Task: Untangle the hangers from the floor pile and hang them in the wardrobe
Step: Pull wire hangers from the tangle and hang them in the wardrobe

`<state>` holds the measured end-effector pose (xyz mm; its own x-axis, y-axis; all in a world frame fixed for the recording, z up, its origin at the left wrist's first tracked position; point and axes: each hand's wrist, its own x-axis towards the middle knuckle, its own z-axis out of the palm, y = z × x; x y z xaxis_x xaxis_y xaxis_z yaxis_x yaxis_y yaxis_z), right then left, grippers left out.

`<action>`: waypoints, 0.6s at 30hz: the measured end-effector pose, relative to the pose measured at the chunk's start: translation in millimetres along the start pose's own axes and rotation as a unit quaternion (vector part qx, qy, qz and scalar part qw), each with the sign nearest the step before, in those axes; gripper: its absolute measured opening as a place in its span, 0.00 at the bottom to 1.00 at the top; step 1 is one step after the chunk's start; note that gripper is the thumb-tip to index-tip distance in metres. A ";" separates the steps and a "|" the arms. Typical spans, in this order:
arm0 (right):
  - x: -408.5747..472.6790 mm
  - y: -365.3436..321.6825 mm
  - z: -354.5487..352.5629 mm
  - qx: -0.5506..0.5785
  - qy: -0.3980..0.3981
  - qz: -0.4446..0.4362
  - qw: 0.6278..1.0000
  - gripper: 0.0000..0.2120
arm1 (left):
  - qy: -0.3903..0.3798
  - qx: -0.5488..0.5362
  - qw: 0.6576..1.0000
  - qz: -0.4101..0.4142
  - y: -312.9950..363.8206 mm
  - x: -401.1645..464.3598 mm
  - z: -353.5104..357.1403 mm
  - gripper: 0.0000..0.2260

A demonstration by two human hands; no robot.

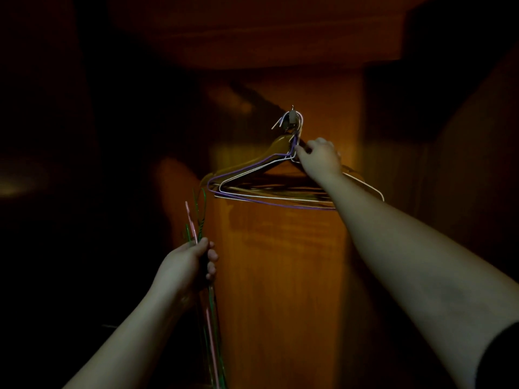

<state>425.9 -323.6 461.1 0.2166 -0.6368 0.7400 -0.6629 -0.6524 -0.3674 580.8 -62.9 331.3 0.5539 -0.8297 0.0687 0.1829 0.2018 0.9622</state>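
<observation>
Several hangers [254,175] hang from a small metal hook [292,122] inside the dim wooden wardrobe [280,262]: a brown wooden one, a purple wire one and white wire ones. My right hand [320,157] reaches up and pinches the hangers just below the hook, on their right shoulder. Lower left, my left hand [188,265] grips a bundle of thin green and pink wire hangers [196,223] that stick up above my fist and trail down below it.
The wardrobe's wooden back panel is lit orange in the middle. A wooden shelf or top board [252,32] spans above the hook. Both sides of the view are very dark, and nothing can be made out there.
</observation>
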 end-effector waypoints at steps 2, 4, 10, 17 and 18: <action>0.4 -0.4 -0.7 -0.009 0.007 0.001 1.000 0.19 | -0.002 -0.004 1.000 -0.002 -0.2 -1.1 -1.3 0.08; 0.9 -1.1 -1.0 -0.017 0.005 0.005 1.000 0.20 | -0.002 -0.006 1.000 -0.002 -0.3 -2.0 -2.4 0.07; 1.3 -6.0 -6.5 -0.033 -0.005 0.015 0.999 0.19 | -0.015 -0.004 1.000 -0.011 -1.0 -5.1 -5.6 0.08; 7.5 -7.0 -11.3 -0.079 -0.036 0.030 0.996 0.21 | -0.035 -0.008 0.999 -0.022 -2.3 -13.8 -5.2 0.07; 7.3 -8.0 -11.6 -0.085 -0.036 0.032 0.995 0.21 | -0.040 -0.011 0.999 -0.024 -2.7 -14.8 -5.5 0.07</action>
<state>424.5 -318.3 476.0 0.2167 -0.7063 0.6739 -0.7867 -0.5351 -0.3078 576.5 -48.4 326.3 0.4777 -0.8773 0.0452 0.2257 0.1723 0.9588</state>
